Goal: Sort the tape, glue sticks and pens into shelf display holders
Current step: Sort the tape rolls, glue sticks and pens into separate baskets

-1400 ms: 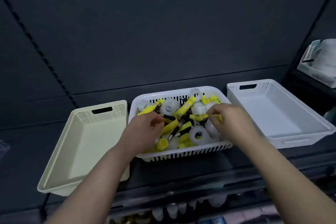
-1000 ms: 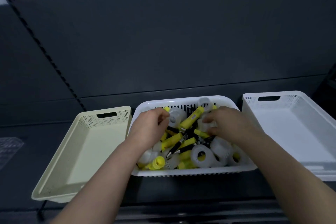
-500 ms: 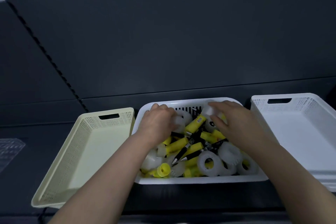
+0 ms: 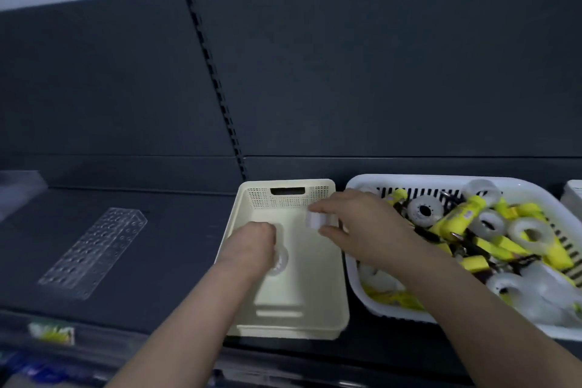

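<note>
Dark grey shelf with a slotted back panel, dim light. Far left, a clear holder with rows of holes lies flat, nothing seen in it, well apart from both hands. Next is the cream tray, long axis running away from the person, handle slot at the far end. Left hand is over the tray's middle, fingers curled down round a translucent roll. That roll is low, near the tray floor; can't tell if it already touches. Right hand reaches across the tray's right rim from the basket side, forefinger and thumb pinching a second roll on edge above the tray's far right part. Nothing else seen in the tray. Just beside it, the white basket is heaped with mixed tape rolls, yellow glue sticks and black pens. Edge of a white tray at far right. Judgement: both held rolls sit straight above the cream tray, so the coming move is only down and let go. Right hand is nearer the basket for the next pick. Pens likely go to the clear holder, nearer the left hand
</note>
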`<state>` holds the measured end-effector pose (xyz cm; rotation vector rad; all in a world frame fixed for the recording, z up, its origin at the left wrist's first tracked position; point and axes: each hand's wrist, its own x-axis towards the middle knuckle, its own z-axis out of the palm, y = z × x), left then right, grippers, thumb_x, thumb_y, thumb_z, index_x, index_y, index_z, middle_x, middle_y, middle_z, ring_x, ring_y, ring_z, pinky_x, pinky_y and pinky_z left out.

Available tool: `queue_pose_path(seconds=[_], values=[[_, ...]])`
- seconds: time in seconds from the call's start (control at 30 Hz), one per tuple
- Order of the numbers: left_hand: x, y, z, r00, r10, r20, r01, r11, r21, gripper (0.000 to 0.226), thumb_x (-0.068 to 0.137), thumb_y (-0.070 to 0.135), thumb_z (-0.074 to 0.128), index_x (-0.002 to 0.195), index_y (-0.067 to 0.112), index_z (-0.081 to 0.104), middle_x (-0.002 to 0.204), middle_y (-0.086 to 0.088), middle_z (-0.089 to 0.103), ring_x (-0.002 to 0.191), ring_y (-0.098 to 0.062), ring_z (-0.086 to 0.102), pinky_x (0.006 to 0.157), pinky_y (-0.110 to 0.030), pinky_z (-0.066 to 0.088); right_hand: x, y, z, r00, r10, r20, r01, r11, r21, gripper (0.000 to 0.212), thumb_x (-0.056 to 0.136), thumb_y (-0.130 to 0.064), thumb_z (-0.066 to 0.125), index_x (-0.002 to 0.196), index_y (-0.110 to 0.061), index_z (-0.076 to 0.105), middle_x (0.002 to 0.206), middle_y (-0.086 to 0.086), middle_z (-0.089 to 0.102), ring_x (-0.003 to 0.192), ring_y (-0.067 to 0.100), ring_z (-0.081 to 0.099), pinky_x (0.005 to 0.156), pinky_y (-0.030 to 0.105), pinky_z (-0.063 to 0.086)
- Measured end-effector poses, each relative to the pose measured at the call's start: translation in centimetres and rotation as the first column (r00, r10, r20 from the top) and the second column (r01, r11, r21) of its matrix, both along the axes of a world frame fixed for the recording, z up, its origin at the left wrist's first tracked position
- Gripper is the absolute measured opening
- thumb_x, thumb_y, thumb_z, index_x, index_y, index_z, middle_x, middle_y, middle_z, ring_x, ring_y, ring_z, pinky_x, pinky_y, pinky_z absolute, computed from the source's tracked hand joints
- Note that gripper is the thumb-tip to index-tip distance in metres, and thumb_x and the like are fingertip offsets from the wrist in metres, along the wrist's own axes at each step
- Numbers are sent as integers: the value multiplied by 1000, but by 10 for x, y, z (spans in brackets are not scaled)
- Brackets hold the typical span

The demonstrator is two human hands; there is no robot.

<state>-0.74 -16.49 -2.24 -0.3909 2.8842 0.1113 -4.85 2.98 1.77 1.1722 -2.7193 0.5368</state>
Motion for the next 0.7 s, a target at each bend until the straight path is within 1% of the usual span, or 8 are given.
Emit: queue_pose_path(seconds=[0.1, 0.2, 0.3, 0.37, 0.43, 0.53, 0.6, 0.7], values=[[-5, -12, -5, 998, -3, -67, 9, 996, 89, 26, 88, 16, 58, 112, 22, 63, 113, -2, 63, 99, -24, 62, 80, -29, 51, -2, -26, -14, 1000, 4, -24, 1, 984, 181, 33, 89, -28, 55, 121, -35, 57, 118, -11, 61, 114, 15, 51, 87, 32, 39], [-1, -29, -5, 977, 10, -213, 35, 978, 206, 26, 91, 18, 55, 115, 25, 63, 114, 4, 66, 103, -18, 61, 82, -27, 49, -2, -43, -30, 998, -29, -52, 45, 941, 334, 36, 88, -27, 56, 124, -35, 56, 117, -7, 64, 112, 17, 54, 89, 32, 36], [7, -37, -4, 956, 25, -292, 71, 946, 315, 26, 91, 19, 57, 116, 23, 64, 115, 5, 67, 105, -15, 61, 88, -27, 47, 1, -52, -40, 998, -62, 9, 52, 899, 434, 36, 86, -31, 61, 122, -34, 58, 116, -6, 65, 107, 20, 57, 90, 31, 35], [8, -40, -5, 948, 9, -317, 104, 935, 338, 26, 92, 18, 57, 116, 23, 64, 116, 6, 66, 105, -14, 61, 90, -29, 48, 4, -53, -39, 996, -79, 40, 56, 910, 411, 36, 85, -37, 61, 120, -34, 60, 116, -7, 65, 107, 19, 57, 88, 29, 36], [7, -37, -3, 940, -14, -340, 138, 930, 342, 26, 92, 18, 56, 116, 24, 64, 117, 8, 66, 107, -12, 61, 90, -29, 48, 8, -46, -31, 992, -117, 47, 96, 942, 321, 34, 88, -41, 56, 122, -35, 59, 119, -10, 64, 111, 15, 56, 87, 28, 38], [-2, -25, 6, 923, -56, -381, 187, 930, 316, 25, 92, 22, 57, 115, 28, 64, 116, 13, 66, 107, -9, 60, 88, -28, 48, 10, -19, -15, 975, -220, -28, 221, 957, 187, 28, 93, -39, 50, 119, -37, 61, 118, -12, 65, 111, 14, 56, 85, 28, 40], [-11, -9, 13, 911, -88, -402, 228, 921, 315, 23, 92, 24, 58, 114, 28, 64, 113, 15, 66, 104, -7, 60, 87, -27, 48, 9, 8, -6, 949, -307, -68, 314, 937, 153, 26, 93, -35, 50, 114, -37, 64, 112, -11, 67, 106, 15, 58, 82, 30, 40], [-24, 26, 21, 886, -160, -435, 319, 892, 321, 21, 91, 25, 60, 110, 27, 66, 107, 14, 68, 100, -8, 62, 87, -30, 49, 9, 53, 4, 883, -458, -99, 468, 875, 122, 21, 90, -32, 53, 105, -35, 68, 106, -10, 70, 101, 18, 62, 76, 31, 45]])
